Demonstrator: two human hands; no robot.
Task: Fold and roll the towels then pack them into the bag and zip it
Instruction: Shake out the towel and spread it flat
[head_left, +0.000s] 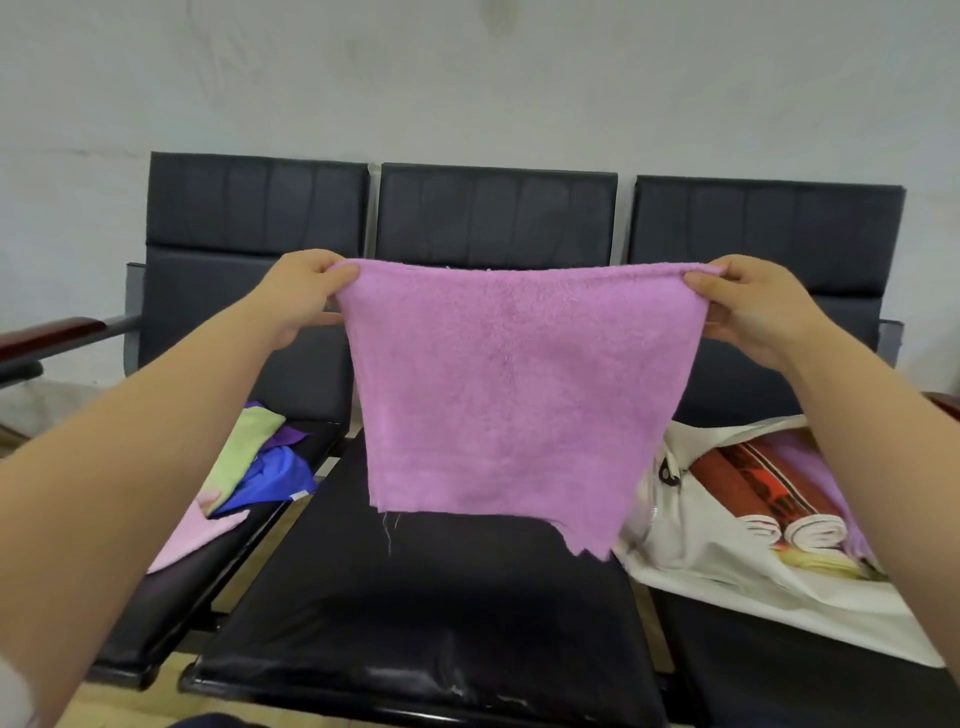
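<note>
Towel (498, 395): one, lilac-pink terry, held in the air over the middle seat of the surface (415, 597), a row of three black padded seats. It hangs flat and fully spread, with the top edge stretched between the two hands. The lower edge is frayed, with loose threads at its left end and a ragged, torn corner at its right end.

Left hand (311, 291): pinches the upper left corner, thumb in front and fingers curled behind. Right hand (748, 306): pinches the upper right corner in the same way.

Left seat: a loose pile of four cloths, unfolded and overlapping: one green (244, 447), one purple (285, 436), one blue (270, 478), one pink (192, 530).

Right seat: one white bag (701, 561), lying on its side with the zip open. Inside are rolled towels, among them a red-brown patterned one (727, 478) and two white roll ends (815, 535). The full number inside cannot be told.
</note>
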